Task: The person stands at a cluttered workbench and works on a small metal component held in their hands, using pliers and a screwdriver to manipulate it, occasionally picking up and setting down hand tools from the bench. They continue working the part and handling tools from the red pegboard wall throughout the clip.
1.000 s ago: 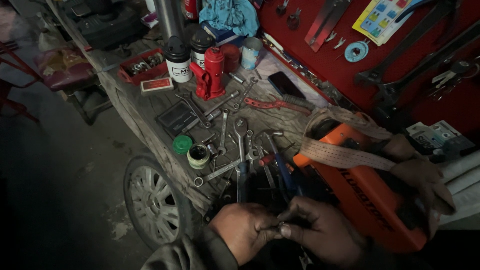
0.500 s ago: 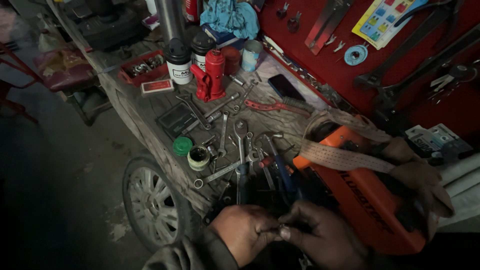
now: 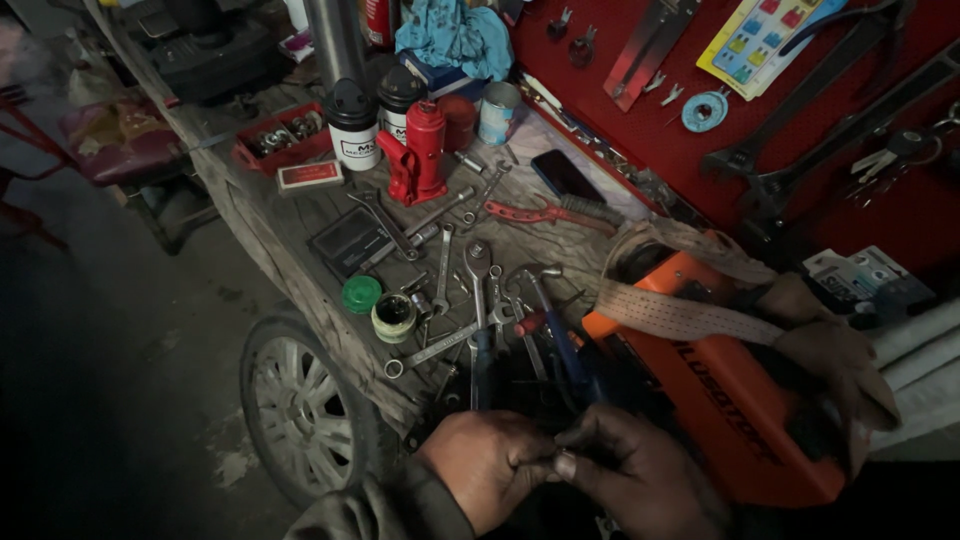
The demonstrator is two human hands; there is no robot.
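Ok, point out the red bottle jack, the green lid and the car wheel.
red bottle jack (image 3: 424,150): head view, on its upright body.
green lid (image 3: 361,294): head view, on its flat top.
car wheel (image 3: 298,410): head view, on the silver spokes.

I see a worn wooden bench (image 3: 300,225) under dim light. Behind it hangs a red pegboard (image 3: 640,130); left of it, dark concrete floor (image 3: 90,380); under it, 1 wheel (image 3: 300,410).
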